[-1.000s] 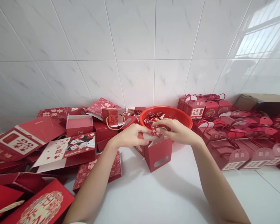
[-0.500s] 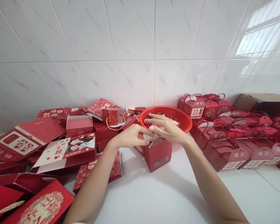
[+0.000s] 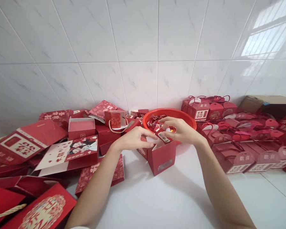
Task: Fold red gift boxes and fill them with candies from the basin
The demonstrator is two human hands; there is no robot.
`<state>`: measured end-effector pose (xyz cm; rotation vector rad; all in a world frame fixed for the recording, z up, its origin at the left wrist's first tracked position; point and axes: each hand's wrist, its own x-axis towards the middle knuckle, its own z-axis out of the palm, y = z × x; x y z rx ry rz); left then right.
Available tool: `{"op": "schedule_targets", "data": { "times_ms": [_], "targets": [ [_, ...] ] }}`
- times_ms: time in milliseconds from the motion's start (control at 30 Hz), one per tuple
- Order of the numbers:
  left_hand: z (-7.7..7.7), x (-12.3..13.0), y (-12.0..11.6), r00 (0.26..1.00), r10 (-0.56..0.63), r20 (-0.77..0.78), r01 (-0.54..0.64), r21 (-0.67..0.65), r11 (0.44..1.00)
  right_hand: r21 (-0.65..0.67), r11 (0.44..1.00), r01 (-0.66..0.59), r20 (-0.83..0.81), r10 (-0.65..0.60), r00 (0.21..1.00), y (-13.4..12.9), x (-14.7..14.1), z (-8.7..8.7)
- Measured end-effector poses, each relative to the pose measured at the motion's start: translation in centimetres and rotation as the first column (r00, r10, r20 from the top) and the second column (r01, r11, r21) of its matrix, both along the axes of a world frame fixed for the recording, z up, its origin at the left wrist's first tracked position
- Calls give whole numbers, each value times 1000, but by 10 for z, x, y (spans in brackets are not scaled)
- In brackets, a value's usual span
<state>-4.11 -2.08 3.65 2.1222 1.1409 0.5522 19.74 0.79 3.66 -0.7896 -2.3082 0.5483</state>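
A red cardboard gift box [image 3: 161,156] stands on the white table with its top open and a small window low on its front. At its left rim my left hand [image 3: 135,139] is closed, thumb and fingers on the pale edge of the box. My right hand [image 3: 178,130] hovers over the far right rim, fingers curved and thumb apart from them. Close below its thumb is a printed flap. Behind the box, a red plastic basket [image 3: 190,122] contains shiny red-wrapped sweets [image 3: 153,123], partly hidden by my right hand.
Left of me lies a heap of red boxes [image 3: 82,149], some open, one with a rope handle [image 3: 118,130]. To the right stand rows of closed red boxes [image 3: 233,156] with cord handles. A brown carton [image 3: 269,100] is at the far right, against the tiled wall [image 3: 138,79].
My right hand has shifted right and its fingers have gone from stretched out to curved, baring the printed flap and more wrapped sweets. My left hand stays on the box.
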Motion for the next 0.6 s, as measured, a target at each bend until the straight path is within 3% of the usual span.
{"op": "schedule_targets", "data": {
  "times_ms": [167, 300, 467, 600],
  "targets": [
    [1, 1, -2, 1000, -15, 6, 16, -38, 999, -40, 997, -63, -19, 62, 998, -4, 8, 6],
    [2, 1, -3, 1000, 1, -8, -1, -46, 999, -60, 997, -42, 42, 45, 998, -5, 9, 7],
    [2, 2, -3, 1000, 14, -18, -14, -13, 1000, -58, 998, -20, -19, 19, 1000, -4, 14, 8],
    [3, 5, -10, 998, 20, -59, -19, 14, 1000, -123, 992, 23, 101, -11, 995, -3, 21, 6]
  ]
}}
